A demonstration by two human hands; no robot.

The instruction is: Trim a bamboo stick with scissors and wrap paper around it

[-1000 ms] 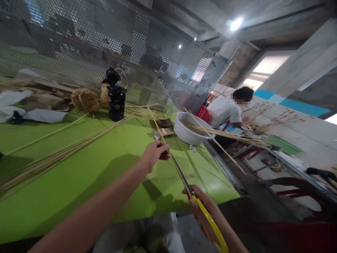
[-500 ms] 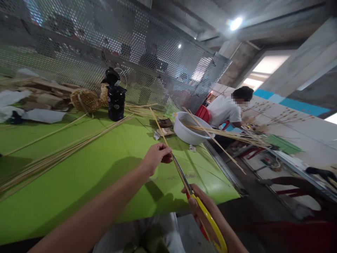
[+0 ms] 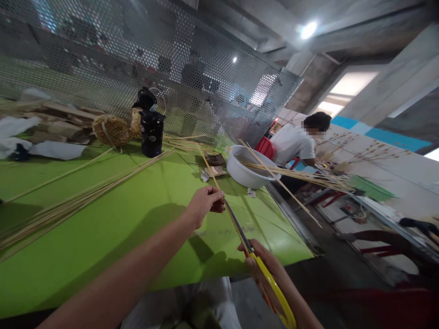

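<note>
A pair of scissors (image 3: pixel 236 224) with yellow and red handles is gripped in my right hand (image 3: pixel 264 265), blades pointing away from me. Closed in a pinch, my left hand (image 3: pixel 207 205) holds a thin bamboo strip (image 3: pixel 210 168) close to the blade tips. The strip runs from beyond my left fingers back along the blades. Whether it lies between the blades or only beside them, I cannot tell. Both hands are above the green table (image 3: pixel 137 242).
A white basin (image 3: pixel 245 177) holds water, with bamboo strips across its rim. More strips (image 3: pixel 92 192) lie at left. A black bottle (image 3: pixel 152 130), a woven basket (image 3: pixel 111 130) and brown scraps (image 3: pixel 216 170) stand or lie farther back. A person (image 3: pixel 293 141) sits beyond the basin.
Less of the scissors' red handle shows now. My hands keep nearly the same position, and the strip has hardly moved.
</note>
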